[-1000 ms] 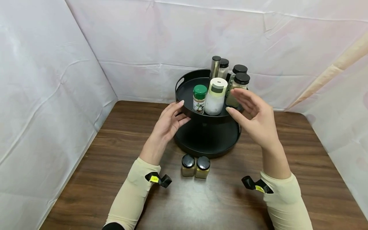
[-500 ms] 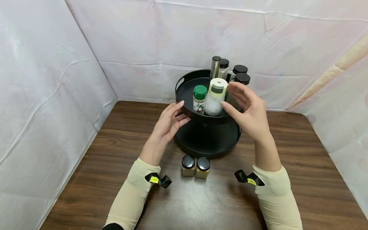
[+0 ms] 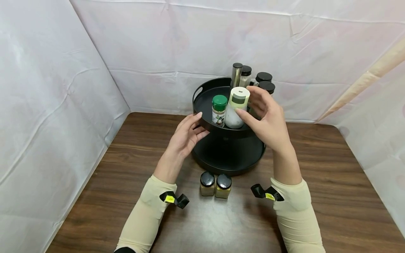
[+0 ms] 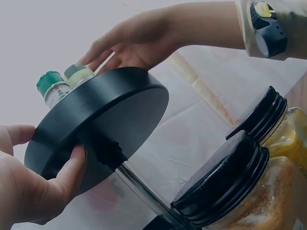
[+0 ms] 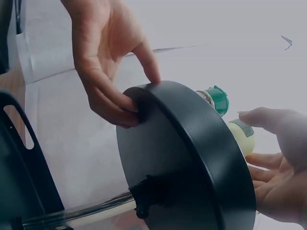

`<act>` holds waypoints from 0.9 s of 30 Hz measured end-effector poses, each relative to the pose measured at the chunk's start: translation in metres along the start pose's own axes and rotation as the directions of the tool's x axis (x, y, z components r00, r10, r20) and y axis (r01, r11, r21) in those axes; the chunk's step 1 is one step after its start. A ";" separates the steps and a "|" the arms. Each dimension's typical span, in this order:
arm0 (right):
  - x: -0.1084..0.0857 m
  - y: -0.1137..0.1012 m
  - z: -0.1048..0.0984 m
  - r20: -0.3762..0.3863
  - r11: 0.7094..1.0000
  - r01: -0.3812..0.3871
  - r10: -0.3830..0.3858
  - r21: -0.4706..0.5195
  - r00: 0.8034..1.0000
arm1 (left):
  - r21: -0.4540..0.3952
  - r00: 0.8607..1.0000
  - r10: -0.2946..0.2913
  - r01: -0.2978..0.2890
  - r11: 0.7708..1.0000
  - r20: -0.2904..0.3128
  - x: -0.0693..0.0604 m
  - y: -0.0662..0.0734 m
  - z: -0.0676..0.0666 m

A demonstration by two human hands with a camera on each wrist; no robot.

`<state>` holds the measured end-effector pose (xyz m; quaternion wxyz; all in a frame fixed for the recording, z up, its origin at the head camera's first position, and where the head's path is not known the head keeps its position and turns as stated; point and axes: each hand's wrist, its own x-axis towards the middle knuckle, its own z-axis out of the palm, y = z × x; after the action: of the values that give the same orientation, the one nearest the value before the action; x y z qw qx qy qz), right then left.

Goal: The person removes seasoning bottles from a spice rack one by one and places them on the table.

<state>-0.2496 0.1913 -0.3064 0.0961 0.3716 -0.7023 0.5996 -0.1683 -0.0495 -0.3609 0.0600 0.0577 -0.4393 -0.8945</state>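
Note:
A black two-tier round stand has its upper tray [image 3: 205, 88] loaded with jars. At that tray's left rim my left hand [image 3: 183, 138] grips the edge, thumb on the rim and fingers beneath, as the left wrist view also shows. My right hand [image 3: 270, 121] is around the right side of a white bottle with a pale green cap [image 3: 239, 99], thumb at its front and fingers behind; the bottle stands on the tray. Beside it, on the left, stands a green-capped jar [image 3: 218, 116]. Whether every right fingertip touches the bottle is hidden.
Behind the bottle stand a slim metallic container [image 3: 236, 75] and several black-lidded jars [image 3: 263, 78]. The lower tray [image 3: 227, 153] sits beneath. Two square jars [image 3: 207, 184] [image 3: 223, 186] stand on the wooden table [image 3: 126, 168] in front. White sheets [image 3: 158, 38] hang behind and at both sides.
My right hand has moved left from beside the black-lidded jars to the white bottle, its thumb now across the bottle's front. My left hand keeps its hold on the rim.

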 end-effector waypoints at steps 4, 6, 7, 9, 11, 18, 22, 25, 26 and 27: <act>0.001 0.000 0.002 0.004 0.999 -0.027 0.027 -0.028 1.000 | 0.004 1.000 0.000 0.000 1.000 -0.002 0.001 0.001 0.000; 0.001 0.000 0.002 0.006 0.998 -0.045 0.045 -0.043 0.999 | 0.005 1.000 -0.001 0.001 1.000 -0.002 0.000 0.001 0.000; 0.001 0.000 0.003 0.006 0.997 -0.053 0.053 -0.051 0.999 | 0.006 1.000 0.000 0.000 1.000 -0.001 0.000 0.001 -0.001; 0.002 0.000 0.004 0.010 0.996 -0.066 0.067 -0.062 0.998 | 0.005 1.000 0.002 -0.002 1.000 -0.001 0.000 0.002 -0.001; 0.002 0.000 0.004 0.013 0.994 -0.075 0.077 -0.079 0.997 | 0.005 1.000 0.004 -0.004 1.000 0.000 0.000 0.002 -0.002; 0.003 0.000 0.007 0.014 0.988 -0.080 0.082 -0.131 0.996 | 0.004 1.000 0.008 -0.008 1.000 -0.002 0.001 0.002 -0.002; 0.003 0.000 0.009 0.009 0.984 -0.071 0.073 -0.162 0.997 | 0.006 1.000 0.006 -0.006 1.000 -0.004 0.000 0.002 -0.002; 0.003 0.000 0.010 0.002 0.981 -0.057 0.059 -0.187 0.998 | 0.008 1.000 0.008 -0.008 1.000 -0.001 -0.001 0.002 -0.002; 0.003 0.000 0.011 0.001 0.979 -0.053 0.054 -0.195 0.999 | 0.010 1.000 0.010 -0.010 1.000 0.000 -0.001 0.003 -0.001; 0.003 0.000 0.011 -0.001 0.978 -0.049 0.050 -0.202 0.999 | 0.012 1.000 0.012 -0.012 1.000 0.000 -0.002 0.003 -0.001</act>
<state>-0.2484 0.1797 -0.3072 0.1172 0.3436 -0.7688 0.5264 -0.1663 -0.0521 -0.3591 0.0651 0.0552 -0.4449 -0.8915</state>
